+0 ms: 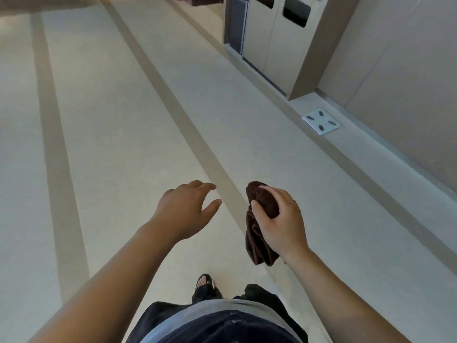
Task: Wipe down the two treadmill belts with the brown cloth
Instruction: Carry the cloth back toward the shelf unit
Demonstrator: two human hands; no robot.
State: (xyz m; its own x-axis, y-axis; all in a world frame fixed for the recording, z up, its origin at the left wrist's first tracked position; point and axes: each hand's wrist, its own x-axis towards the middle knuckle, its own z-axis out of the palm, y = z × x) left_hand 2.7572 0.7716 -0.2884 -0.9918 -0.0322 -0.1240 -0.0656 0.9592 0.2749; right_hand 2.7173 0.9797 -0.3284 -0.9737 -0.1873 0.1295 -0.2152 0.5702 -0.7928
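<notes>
My right hand (280, 219) grips the brown cloth (259, 233) in front of my waist; the cloth is bunched in my fingers and its loose end hangs down below my wrist. My left hand (188, 209) floats to the left of it, empty, with fingers relaxed and slightly spread. A gap separates the two hands. No treadmill belt is in view. Below the hands I see my dark trousers and one sandalled foot (204, 282) on the floor.
A pale floor with darker stripes (173, 102) stretches ahead. Along the right wall stand a metal bin unit with two dark openings (272, 38) and a white bathroom scale (320, 121) on a low ledge.
</notes>
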